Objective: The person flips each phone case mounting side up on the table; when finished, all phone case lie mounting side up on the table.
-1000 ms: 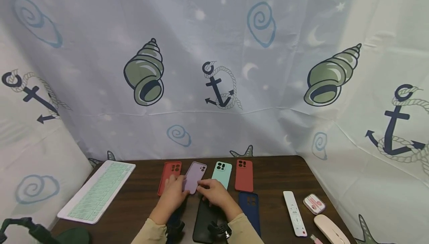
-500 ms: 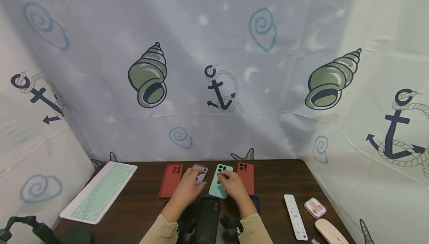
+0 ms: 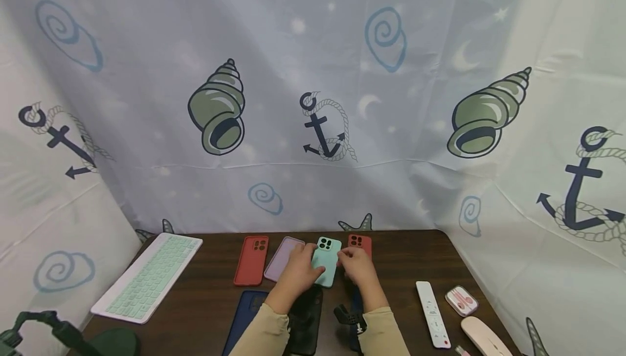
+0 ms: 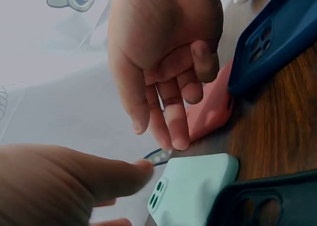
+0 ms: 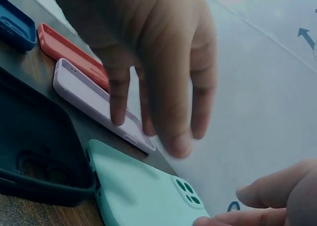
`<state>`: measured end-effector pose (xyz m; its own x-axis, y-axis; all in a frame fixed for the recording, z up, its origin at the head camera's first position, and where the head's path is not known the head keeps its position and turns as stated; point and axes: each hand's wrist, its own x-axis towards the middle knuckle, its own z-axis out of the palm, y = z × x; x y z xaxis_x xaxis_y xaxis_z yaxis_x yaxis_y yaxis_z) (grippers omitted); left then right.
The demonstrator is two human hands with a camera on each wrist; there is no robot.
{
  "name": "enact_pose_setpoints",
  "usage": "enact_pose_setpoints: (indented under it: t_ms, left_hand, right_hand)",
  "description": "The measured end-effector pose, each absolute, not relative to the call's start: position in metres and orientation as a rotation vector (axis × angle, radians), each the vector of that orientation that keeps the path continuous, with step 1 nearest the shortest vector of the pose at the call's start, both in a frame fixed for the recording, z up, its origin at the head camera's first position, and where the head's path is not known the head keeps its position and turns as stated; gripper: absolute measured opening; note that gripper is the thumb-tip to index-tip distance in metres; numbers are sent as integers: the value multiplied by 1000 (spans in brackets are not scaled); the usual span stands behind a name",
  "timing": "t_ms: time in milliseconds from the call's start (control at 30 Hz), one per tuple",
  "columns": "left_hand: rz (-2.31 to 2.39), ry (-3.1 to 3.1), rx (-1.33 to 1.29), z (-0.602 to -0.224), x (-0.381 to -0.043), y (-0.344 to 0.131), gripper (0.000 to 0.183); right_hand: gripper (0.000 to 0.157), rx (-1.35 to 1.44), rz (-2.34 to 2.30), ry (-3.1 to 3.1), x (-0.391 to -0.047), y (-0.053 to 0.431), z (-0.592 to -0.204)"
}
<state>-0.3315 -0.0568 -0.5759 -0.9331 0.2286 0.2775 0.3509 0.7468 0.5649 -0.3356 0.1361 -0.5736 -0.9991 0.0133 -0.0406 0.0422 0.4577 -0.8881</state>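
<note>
Ideally, gentle, even pressure from both sides steers the mint case (image 3: 327,261): left hand (image 3: 297,268) loosely spread at nine o'clock, right hand (image 3: 359,269) relaxed at three, neither gripping anything.

Dk brown wood tbl (image 3: 401,261), pale grey-blue backdrop (image 3: 283,122) w/ shells (image 3: 216,108), anchors (image 3: 320,127)

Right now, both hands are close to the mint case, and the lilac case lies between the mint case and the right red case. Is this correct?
Not quite: the lilac case lies between the mint case and the left red case, as the head view shows. The left hand and right hand are indeed close to the mint case.
</note>
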Motion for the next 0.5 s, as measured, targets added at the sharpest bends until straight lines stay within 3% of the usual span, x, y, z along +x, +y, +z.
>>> enact_pose_setpoints:
  t_ms: [267, 500]
  left_hand:
    - [-859, -2849, -436, -591, -326, -54, 75]
    - [-843, -2887, -465, -600, -327, -54, 75]
  right_hand:
    - [35, 23, -1420, 2630, -338, 137, -585]
    - [36, 9, -1363, 2625, -338, 137, -583]
